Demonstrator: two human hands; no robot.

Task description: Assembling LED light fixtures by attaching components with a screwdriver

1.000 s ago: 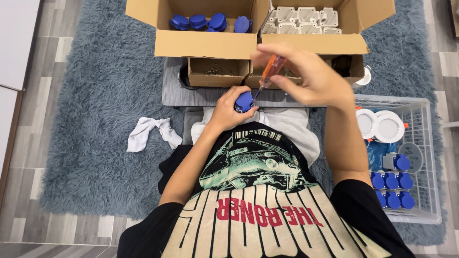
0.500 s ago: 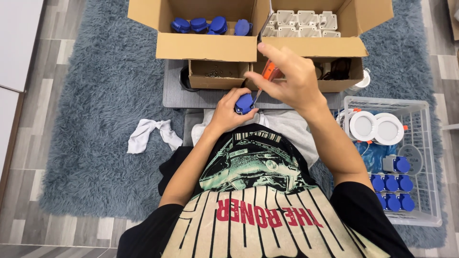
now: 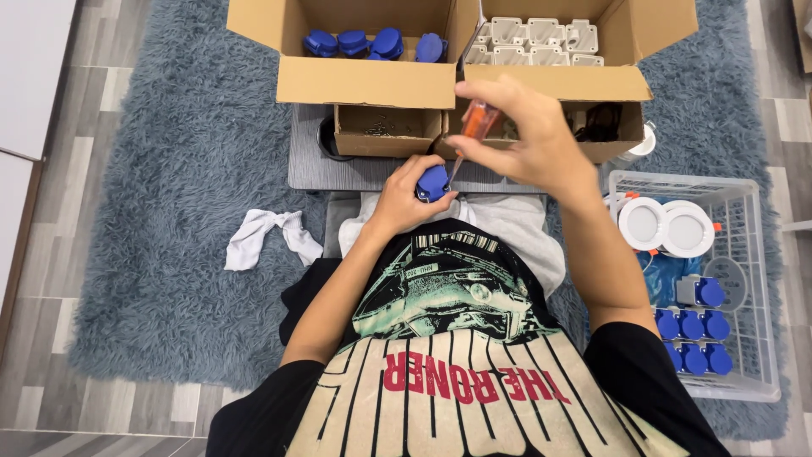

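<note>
Grey shag rug [image 3: 169, 169] covers most of the floor beneath me, laid over pale wood-look planks [image 3: 51, 127] that show along the left edge and at the bottom. A white panel [image 3: 25, 68] stands at the far left. I am seated on the rug, black printed shirt and grey shorts in view.

My left hand [image 3: 406, 199] is closed around a small blue socket part [image 3: 433, 183], held just above my lap, fingers wrapped about its sides. My right hand [image 3: 524, 140] is pinched shut on an orange-handled screwdriver [image 3: 479, 123]; the shaft slants down and left, its tip at the blue part. Whether the tip is seated in a screw I cannot tell.

Directly ahead, a flat grey board [image 3: 309, 165] lies on the rug. On it stands a small open cardboard box [image 3: 385, 135] with loose small hardware inside. Behind it, a large cardboard box [image 3: 364, 76] holds a row of blue parts [image 3: 372, 42]; beside that, to the right, a second cardboard box [image 3: 617, 76] holds white plastic housings [image 3: 533, 38].

To my right, a white wire basket [image 3: 761, 279] rests on the rug, containing two round white discs [image 3: 668, 227] and more blue parts [image 3: 694, 334] in rows. A crumpled white cloth [image 3: 271, 233] lies on the rug to my left, well apart from both hands.
</note>
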